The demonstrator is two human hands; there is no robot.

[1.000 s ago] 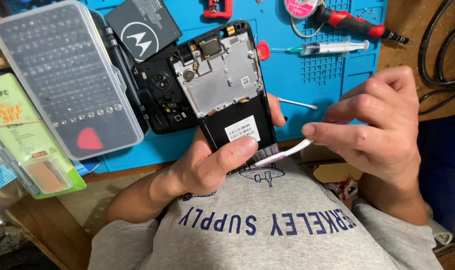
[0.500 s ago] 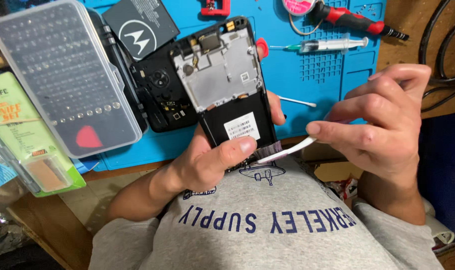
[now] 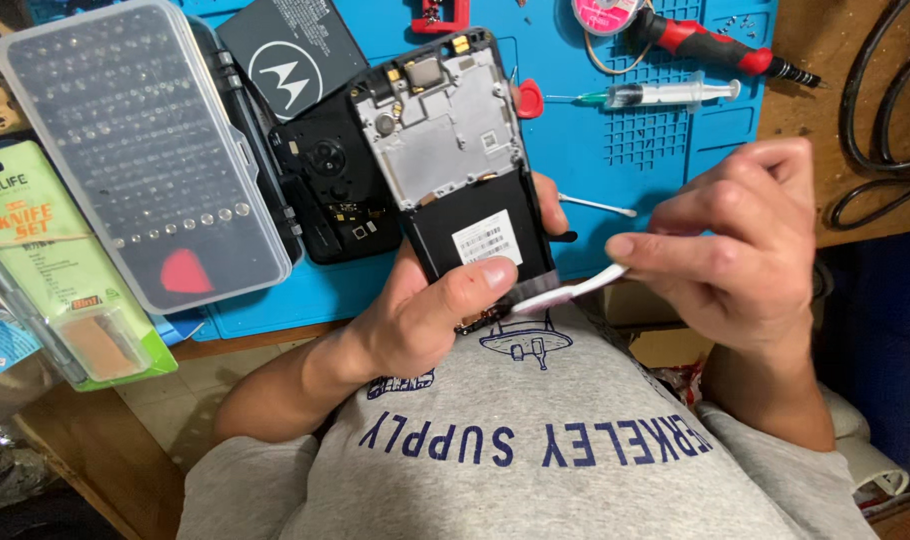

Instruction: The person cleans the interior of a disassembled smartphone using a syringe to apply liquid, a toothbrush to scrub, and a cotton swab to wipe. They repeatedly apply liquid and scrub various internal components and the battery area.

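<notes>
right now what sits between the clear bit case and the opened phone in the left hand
In the head view, a black phone back cover lies on the blue mat between the clear bit case and the opened phone held by the left hand.

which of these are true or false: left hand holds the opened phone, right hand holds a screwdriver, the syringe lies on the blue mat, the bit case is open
1. The left hand holds the opened black phone frame. True.
2. The right hand holds a screwdriver. False: it holds a white plastic brush; the red-handled screwdriver lies on the mat.
3. The clear plastic syringe lies on the blue silicone work mat. True.
4. The clear-lidded bit case is open. False: its lid is shut.
</notes>
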